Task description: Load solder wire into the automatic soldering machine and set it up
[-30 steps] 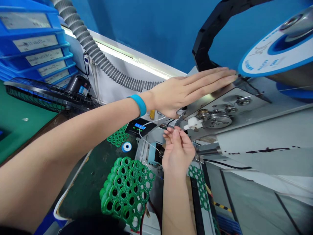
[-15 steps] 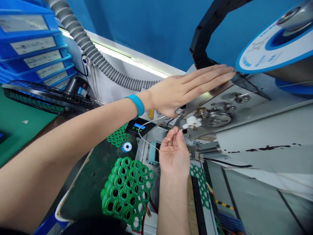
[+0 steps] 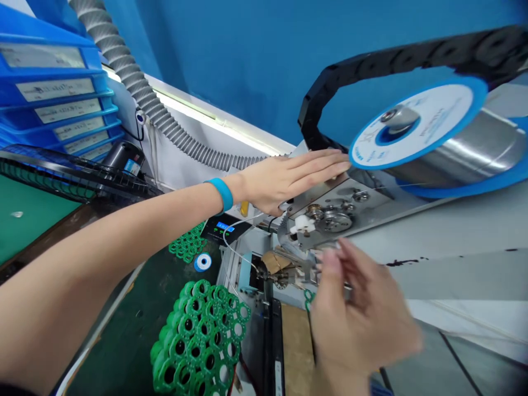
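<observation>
My left hand (image 3: 292, 179), a blue band (image 3: 223, 193) round its wrist, lies on the top edge of the metal wire-feeder unit (image 3: 367, 214) with fingers stretched out. Its thumb is by the unit's near end. Small rollers (image 3: 336, 219) and a white plastic fitting (image 3: 303, 224) sit on the unit's face. My right hand (image 3: 363, 308), smeared by motion, is below the unit with thumb and fingers pinched together. Whatever is between its fingertips is too blurred to name. A large spool of silvery wire (image 3: 462, 148) with blue-edged flanges is mounted beside the feeder.
Green ring-patterned boards (image 3: 202, 341) stand stacked on the dark bench, near a small white-and-blue reel (image 3: 202, 262) and a controller with a lit display (image 3: 225, 226). Blue bins (image 3: 53, 88), a fan (image 3: 74, 179) and a grey hose (image 3: 173, 132) are left. A black cable chain (image 3: 322, 93) arches above.
My right hand has moved right and down, from under the white fitting to below the rollers, turning over. My left hand stays flat on the feeder unit. The view has shifted, showing more of the spool.
</observation>
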{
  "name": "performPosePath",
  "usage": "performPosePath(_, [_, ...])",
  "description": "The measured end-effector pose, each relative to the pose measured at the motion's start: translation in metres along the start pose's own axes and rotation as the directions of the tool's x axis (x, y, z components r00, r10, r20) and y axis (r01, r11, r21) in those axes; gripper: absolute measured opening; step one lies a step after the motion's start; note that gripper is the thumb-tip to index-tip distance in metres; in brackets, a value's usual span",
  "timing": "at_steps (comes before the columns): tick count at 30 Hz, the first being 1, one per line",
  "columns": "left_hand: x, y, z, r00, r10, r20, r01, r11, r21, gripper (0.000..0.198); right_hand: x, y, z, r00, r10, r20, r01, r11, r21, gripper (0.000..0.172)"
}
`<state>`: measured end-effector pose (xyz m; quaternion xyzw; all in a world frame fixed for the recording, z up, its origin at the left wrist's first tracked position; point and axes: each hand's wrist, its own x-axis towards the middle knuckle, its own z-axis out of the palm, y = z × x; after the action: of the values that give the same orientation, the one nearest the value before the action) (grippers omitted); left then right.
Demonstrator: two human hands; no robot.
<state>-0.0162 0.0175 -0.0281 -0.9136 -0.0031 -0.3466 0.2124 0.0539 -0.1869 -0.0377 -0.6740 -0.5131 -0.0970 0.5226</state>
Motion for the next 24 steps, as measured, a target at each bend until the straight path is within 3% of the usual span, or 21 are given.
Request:
performPosePath(1, [-0.001, -0.001, -0.001, 1.0, 0.009, -0.012, -0.009, 1.0, -0.005, 0.092, 0.012, -0.001, -0.007, 0.989, -0.142, 0.051, 0.149, 0.966, -0.209, 0.027])
performPosePath(3, [-0.002, -0.001, -0.002, 0.999, 0.021, -0.029, -0.021, 1.0, -0.016, 0.093, 0.036, -0.004, -0.016, 0.928, -0.309, 0.206, 0.37, 0.823, -0.432, 0.027])
performPosePath(6, [-0.003, -0.002, -0.004, 0.999, 0.027, -0.038, -0.028, 0.999, -0.025, 0.094, 0.059, -0.007, -0.017, 0.837, -0.387, 0.387, 0.541, 0.691, -0.479, 0.024])
performPosePath(12, [-0.003, -0.002, -0.004, 1.0, 0.0, -0.025, -0.001, 0.999, -0.033, 0.098, 0.071, -0.01, -0.015, 0.778, -0.39, 0.492, 0.621, 0.599, -0.506, 0.021])
performPosePath(17, [-0.003, -0.002, -0.003, 1.0, -0.008, 0.004, 0.008, 1.0, -0.028, 0.094, 0.082, -0.016, -0.021, 0.618, -0.428, 0.66, 0.785, 0.382, -0.487, 0.022])
performPosePath(24, [-0.003, -0.001, -0.004, 1.0, -0.01, 0.025, 0.011, 0.999, -0.037, 0.094, 0.086, -0.029, -0.023, 0.432, -0.423, 0.796, 0.895, 0.093, -0.436, 0.025])
